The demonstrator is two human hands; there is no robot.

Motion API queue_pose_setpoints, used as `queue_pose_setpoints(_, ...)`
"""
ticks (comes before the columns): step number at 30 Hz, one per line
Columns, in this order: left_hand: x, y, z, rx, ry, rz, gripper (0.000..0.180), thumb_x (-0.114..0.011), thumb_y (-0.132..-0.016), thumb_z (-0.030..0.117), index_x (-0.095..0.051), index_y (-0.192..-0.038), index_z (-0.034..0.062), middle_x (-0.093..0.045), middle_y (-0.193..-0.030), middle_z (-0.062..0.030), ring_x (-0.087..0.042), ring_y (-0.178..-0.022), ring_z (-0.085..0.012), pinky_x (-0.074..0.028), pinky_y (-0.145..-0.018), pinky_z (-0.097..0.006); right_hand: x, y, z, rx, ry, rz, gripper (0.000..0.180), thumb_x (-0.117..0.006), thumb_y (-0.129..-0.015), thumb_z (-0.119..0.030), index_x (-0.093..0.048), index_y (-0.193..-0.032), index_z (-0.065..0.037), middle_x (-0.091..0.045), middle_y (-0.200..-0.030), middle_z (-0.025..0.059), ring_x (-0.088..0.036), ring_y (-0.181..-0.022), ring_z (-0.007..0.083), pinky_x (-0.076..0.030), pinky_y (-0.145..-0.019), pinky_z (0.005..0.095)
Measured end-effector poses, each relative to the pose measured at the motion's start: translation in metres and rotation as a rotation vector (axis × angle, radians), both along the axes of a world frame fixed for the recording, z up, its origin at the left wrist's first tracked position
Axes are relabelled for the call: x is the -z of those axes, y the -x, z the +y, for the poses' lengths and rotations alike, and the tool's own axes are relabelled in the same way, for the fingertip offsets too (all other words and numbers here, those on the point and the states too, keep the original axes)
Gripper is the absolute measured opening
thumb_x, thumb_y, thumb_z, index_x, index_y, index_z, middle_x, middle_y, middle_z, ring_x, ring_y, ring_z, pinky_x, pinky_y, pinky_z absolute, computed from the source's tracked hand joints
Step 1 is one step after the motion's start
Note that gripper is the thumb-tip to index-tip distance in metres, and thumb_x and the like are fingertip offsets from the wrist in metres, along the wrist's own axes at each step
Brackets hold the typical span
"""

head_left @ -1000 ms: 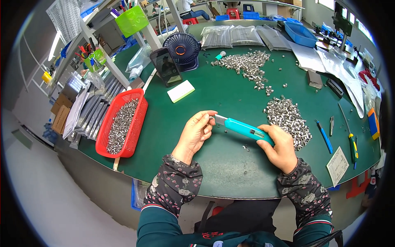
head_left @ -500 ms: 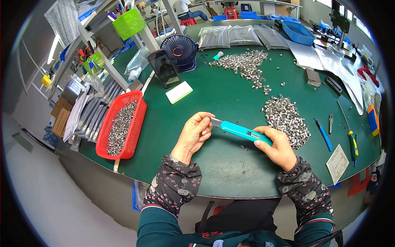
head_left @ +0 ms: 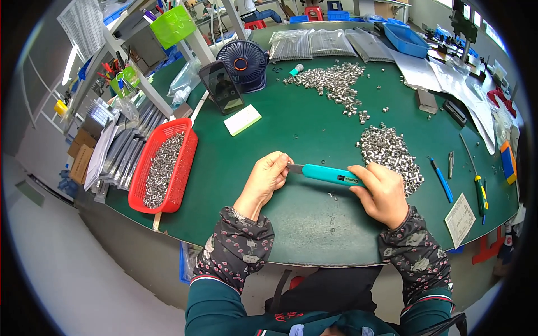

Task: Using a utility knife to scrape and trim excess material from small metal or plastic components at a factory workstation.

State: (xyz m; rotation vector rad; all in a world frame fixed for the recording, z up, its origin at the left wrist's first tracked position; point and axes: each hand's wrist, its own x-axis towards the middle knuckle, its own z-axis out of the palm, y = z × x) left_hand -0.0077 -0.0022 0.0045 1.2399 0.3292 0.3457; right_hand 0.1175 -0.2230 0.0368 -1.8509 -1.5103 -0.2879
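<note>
Green table [head_left: 291, 224]: big and round-edged, fills the middle, holds everything.
Red basket [head_left: 163, 165]: at the left, full of small shiny metal bits.
Far pile of metal bits [head_left: 330, 81]: spread out at the far side, near a small dark fan [head_left: 242, 63].
Near pile of metal bits [head_left: 389, 151]: just right of the hands, close to the right hand.
Phone [head_left: 222, 87]: propped up by the fan, with a white pad [head_left: 242, 120] lying near it.
Blue tool [head_left: 330, 175]: long and thin, held flat just above the table, right in the middle near the body, silver tip pointing left.
Right hand [head_left: 381, 193]: wrapped tight around the right end of the blue tool, fingers curled closed.
Left hand [head_left: 268, 176]: fingers pinched narrow on the silver tip; cannot tell if a tiny bit sits between them.
Doing it well: best to keep the tool still and level, pinch softly at the tip, and keep both hands low over the table so nothing small rolls away.
Loose bits [head_left: 332, 196]: a few tiny ones lying under the tool.
</note>
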Motion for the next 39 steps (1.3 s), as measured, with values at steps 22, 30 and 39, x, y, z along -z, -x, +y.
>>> queue_pose_setpoints(22,-0.034,-0.078,-0.041,0.161,-0.402,0.252,0.014,-0.056,-0.078,0.013,-0.054,-0.088,0.0032,-0.046,-0.067,0.0017,-0.037,-0.05,-0.0053,-0.028,-0.039,-0.018,-0.003,-0.032,-0.013,0.334,-0.66,0.437,0.025,-0.06,-0.075,-0.01,-0.055,-0.097,-0.001,-0.055,-0.081,0.0088,-0.053,-0.068,0.0153,-0.042,-0.06,0.0261)
queue_pose_setpoints(30,-0.003,-0.139,-0.058,0.046,-1.333,0.292,0.019,-0.06,-0.069,0.015,-0.058,-0.085,0.007,-0.058,-0.077,-0.0141,-0.057,-0.079,-0.03,-0.045,-0.068,-0.039,-0.006,-0.031,-0.013,0.282,-0.671,0.501,0.025,-0.059,-0.074,-0.007,-0.054,-0.098,0.0,-0.057,-0.086,0.0113,-0.055,-0.077,0.0194,-0.042,-0.069,0.0279)
queue_pose_setpoints(39,-0.022,-0.109,-0.065,0.059,-0.885,0.24,0.013,-0.057,-0.076,0.014,-0.051,-0.078,0.0025,-0.054,-0.076,-0.0047,-0.052,-0.069,-0.0154,-0.042,-0.061,-0.027,-0.001,-0.026,-0.012,0.28,-0.596,0.486,0.026,-0.059,-0.074,-0.007,-0.053,-0.098,0.0,-0.056,-0.086,0.0098,-0.054,-0.076,0.0185,-0.042,-0.068,0.0276)
